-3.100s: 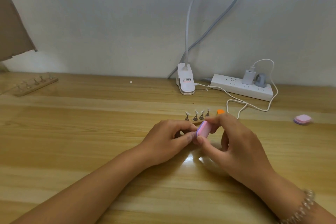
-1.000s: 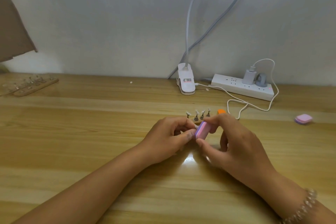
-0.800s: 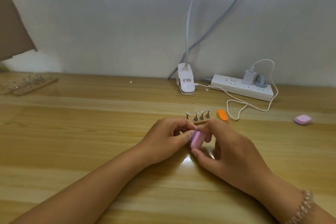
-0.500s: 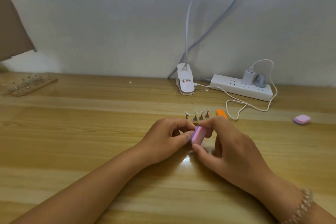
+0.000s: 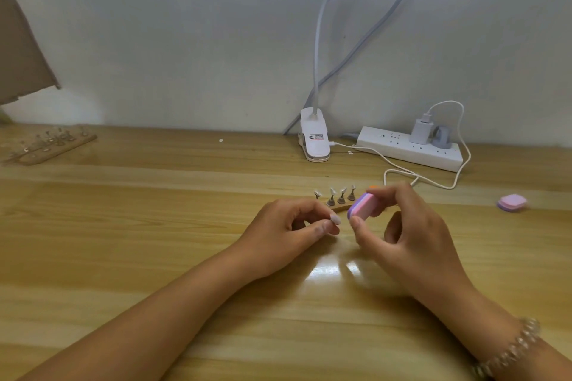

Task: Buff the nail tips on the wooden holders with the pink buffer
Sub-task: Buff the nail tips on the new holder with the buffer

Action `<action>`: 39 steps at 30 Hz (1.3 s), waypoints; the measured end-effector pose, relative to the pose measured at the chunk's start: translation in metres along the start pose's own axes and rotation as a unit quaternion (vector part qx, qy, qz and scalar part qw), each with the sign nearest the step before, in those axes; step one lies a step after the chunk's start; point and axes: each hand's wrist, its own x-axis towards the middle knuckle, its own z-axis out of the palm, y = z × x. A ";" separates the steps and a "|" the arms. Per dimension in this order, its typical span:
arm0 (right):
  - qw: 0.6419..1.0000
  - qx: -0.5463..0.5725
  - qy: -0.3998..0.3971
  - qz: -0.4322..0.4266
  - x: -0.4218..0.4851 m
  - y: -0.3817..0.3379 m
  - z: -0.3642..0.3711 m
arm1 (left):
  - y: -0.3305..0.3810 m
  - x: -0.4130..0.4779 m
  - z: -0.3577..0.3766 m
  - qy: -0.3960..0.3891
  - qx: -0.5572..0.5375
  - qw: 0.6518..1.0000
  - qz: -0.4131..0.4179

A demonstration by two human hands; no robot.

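Pink-purple buffer point(image 5: 362, 206) lifted off pale nail tip point(image 5: 335, 219)

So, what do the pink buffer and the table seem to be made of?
The pink buffer looks like soft foam with matte faces: stacked pink and purple layers, rounded corners. The table looks like wood or wood-look laminate, glossy: grain stripes and a bright reflection; which I cannot tell.
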 end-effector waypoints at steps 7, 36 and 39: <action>0.992 -0.074 -0.074 -0.065 -0.007 -0.009 0.002 | -0.003 0.002 -0.001 0.005 0.030 0.999 0.013; 0.999 -0.035 -0.007 0.018 0.000 0.003 0.002 | -0.004 0.000 0.001 0.004 -0.029 1.000 0.008; 0.994 -0.055 -0.070 -0.057 -0.007 -0.008 0.004 | -0.007 0.002 0.000 0.009 -0.011 1.000 0.014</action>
